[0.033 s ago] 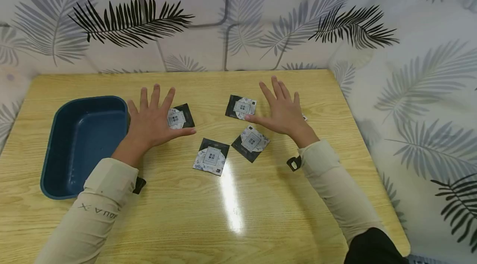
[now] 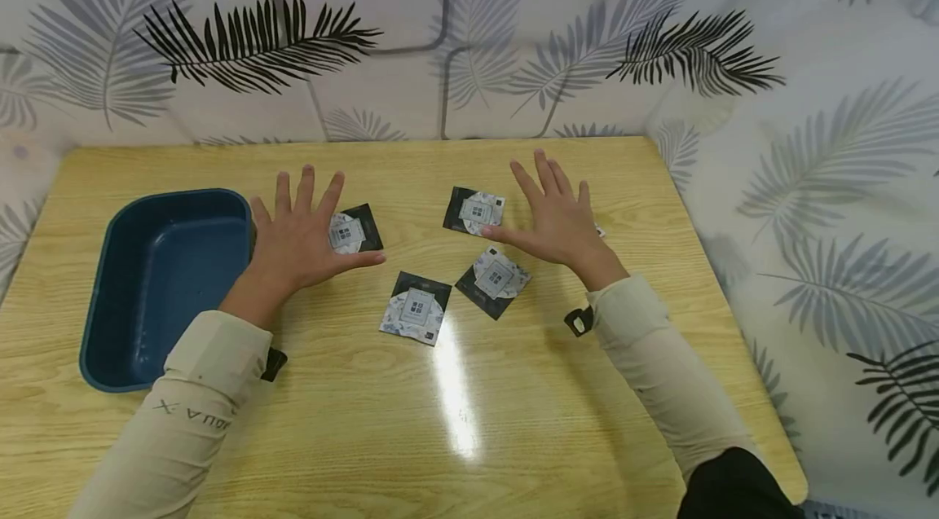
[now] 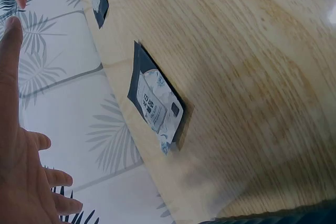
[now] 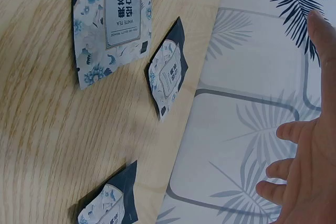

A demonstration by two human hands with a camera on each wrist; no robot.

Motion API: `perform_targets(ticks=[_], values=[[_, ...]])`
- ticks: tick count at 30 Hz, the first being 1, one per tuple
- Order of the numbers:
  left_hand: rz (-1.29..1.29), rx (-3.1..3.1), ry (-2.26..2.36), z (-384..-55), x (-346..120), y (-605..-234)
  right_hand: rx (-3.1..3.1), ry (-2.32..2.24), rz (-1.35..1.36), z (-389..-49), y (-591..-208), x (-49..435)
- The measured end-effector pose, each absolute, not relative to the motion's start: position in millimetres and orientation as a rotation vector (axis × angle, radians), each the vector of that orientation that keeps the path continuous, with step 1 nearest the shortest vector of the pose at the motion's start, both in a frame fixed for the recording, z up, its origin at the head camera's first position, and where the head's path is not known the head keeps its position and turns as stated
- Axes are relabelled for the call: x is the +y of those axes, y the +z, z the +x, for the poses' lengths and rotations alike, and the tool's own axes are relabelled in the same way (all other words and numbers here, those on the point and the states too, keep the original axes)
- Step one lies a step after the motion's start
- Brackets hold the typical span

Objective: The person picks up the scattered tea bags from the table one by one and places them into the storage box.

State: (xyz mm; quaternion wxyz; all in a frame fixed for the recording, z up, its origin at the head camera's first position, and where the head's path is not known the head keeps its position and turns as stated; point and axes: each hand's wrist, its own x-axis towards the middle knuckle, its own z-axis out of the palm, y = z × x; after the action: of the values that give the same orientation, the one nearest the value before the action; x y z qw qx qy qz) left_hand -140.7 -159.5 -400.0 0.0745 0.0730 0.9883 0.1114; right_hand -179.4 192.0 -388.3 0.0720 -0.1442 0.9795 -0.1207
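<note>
Tea sachets (image 2: 416,308) lie unmoved, one apparently mostly hidden.

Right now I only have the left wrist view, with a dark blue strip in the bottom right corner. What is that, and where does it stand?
Observer: In the head view it's a blue tub, standing on the table to the left of the left hand.
Operator: Got it. I see three packets, two of them cut off by the frame. Are there more beyond the right hand?
Observer: Yes, one packet shows at the bottom of the right wrist view; in the head view the right hand hides all but a corner of it.
</note>
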Motion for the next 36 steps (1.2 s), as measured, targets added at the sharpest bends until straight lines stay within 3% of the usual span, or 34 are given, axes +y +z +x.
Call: perform_targets(ticks=[24, 36], values=[[0.081, 2.949, 0.429, -122, -176, -397, 2.941, -0.369, -0.582, -164, -397, 171], [-0.217, 3.036, 0.502, -84, -253, -398, 2.93, -0.334, -0.657, -154, -405, 157]])
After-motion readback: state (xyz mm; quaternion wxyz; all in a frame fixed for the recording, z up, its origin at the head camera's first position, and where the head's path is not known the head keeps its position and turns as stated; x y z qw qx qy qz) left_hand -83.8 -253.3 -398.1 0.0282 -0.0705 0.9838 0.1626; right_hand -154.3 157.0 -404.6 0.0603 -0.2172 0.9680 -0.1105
